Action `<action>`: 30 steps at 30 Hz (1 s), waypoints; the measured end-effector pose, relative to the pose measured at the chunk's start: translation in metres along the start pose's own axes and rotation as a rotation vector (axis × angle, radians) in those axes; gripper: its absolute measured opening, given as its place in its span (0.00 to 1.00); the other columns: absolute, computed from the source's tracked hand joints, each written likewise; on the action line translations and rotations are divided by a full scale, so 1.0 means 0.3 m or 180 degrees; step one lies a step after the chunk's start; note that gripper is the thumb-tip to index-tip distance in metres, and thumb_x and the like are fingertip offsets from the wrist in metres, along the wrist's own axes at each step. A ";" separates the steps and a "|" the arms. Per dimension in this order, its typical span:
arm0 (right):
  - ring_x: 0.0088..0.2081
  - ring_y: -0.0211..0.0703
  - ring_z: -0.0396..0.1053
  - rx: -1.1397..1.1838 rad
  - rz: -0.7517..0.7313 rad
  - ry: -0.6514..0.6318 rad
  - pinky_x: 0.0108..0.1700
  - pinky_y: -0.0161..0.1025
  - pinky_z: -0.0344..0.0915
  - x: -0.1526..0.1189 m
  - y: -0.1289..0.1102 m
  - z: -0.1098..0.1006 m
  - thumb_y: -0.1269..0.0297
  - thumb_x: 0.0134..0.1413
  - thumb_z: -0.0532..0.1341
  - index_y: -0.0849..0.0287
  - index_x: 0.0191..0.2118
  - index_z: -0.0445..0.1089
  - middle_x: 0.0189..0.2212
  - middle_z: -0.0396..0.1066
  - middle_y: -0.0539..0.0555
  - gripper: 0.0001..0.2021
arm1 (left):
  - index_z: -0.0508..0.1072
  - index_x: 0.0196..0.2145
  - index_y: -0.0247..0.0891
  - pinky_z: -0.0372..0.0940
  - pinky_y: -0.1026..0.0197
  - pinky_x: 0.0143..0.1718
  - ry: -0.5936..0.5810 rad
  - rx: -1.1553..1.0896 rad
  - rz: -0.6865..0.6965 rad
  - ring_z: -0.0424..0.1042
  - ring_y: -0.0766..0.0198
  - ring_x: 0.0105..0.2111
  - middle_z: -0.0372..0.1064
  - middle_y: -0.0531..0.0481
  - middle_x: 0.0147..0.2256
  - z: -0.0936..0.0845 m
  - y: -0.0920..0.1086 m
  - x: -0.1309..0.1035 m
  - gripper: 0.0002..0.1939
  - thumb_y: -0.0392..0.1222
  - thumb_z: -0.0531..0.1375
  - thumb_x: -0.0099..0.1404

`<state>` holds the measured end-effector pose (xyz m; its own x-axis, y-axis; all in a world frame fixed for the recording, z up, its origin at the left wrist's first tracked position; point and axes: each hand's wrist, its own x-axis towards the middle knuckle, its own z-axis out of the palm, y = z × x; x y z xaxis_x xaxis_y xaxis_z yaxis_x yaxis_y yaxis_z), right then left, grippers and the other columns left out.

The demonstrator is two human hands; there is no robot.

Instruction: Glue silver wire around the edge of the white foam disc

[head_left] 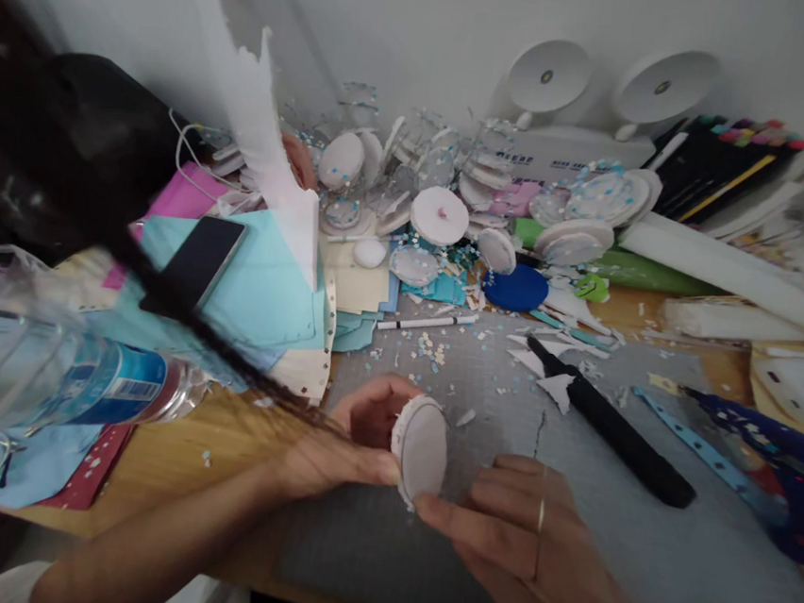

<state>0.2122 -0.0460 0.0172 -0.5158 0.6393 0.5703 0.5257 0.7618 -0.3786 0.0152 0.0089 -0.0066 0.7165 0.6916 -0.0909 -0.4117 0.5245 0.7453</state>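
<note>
My left hand (365, 431) is closed around a round white disc (425, 451), with the thumb along its near side and the fingers behind. The disc is tilted, its flat face turned to the right; its rim is rough, with ragged bits, and a line runs inside the edge. My right hand (518, 531) is closed, its index fingertip touching the disc's lower edge. The other fingers are curled, and whatever they may hold is hidden. A thin pale line crosses the back of this hand. Both hands are above a grey cutting mat (364, 544).
A black-handled tool (617, 431) lies on the mat at right, among white scraps. Behind are many white discs (440, 215), a white pen (426, 323) and a blue disc (515, 288). At left are a phone (199, 263) and a water bottle (82, 375). Blurred dark strands cross the view.
</note>
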 end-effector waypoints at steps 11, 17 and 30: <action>0.31 0.41 0.66 -0.0785 0.0251 0.0544 0.38 0.45 0.56 0.048 -0.038 -0.038 0.70 0.52 0.61 0.55 0.38 0.72 0.25 0.75 0.47 0.07 | 0.70 0.45 0.38 0.61 0.63 0.35 0.0295 -0.0566 -0.0281 0.69 0.60 0.37 0.71 0.46 0.39 0.004 0.020 0.004 0.29 0.42 0.70 0.43; 0.33 0.46 0.64 -0.0698 0.0404 0.0833 0.39 0.48 0.59 0.017 -0.015 -0.066 0.73 0.52 0.58 0.56 0.40 0.71 0.28 0.73 0.51 0.10 | 0.74 0.46 0.37 0.63 0.62 0.37 0.0528 -0.0610 -0.0191 0.71 0.60 0.37 0.73 0.45 0.42 -0.002 0.025 0.007 0.23 0.36 0.66 0.49; 0.31 0.41 0.65 -0.0691 0.0111 0.0592 0.38 0.43 0.58 0.021 -0.023 -0.002 0.74 0.52 0.55 0.60 0.41 0.71 0.28 0.73 0.50 0.12 | 0.72 0.48 0.27 0.61 0.49 0.49 0.0177 -0.0779 -0.0227 0.74 0.49 0.43 0.76 0.35 0.41 -0.001 0.003 0.003 0.23 0.46 0.56 0.61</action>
<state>0.2058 -0.0473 0.0239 -0.3724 0.6194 0.6911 0.6838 0.6866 -0.2470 0.0153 0.0103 -0.0062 0.7193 0.6713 -0.1787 -0.4901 0.6727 0.5543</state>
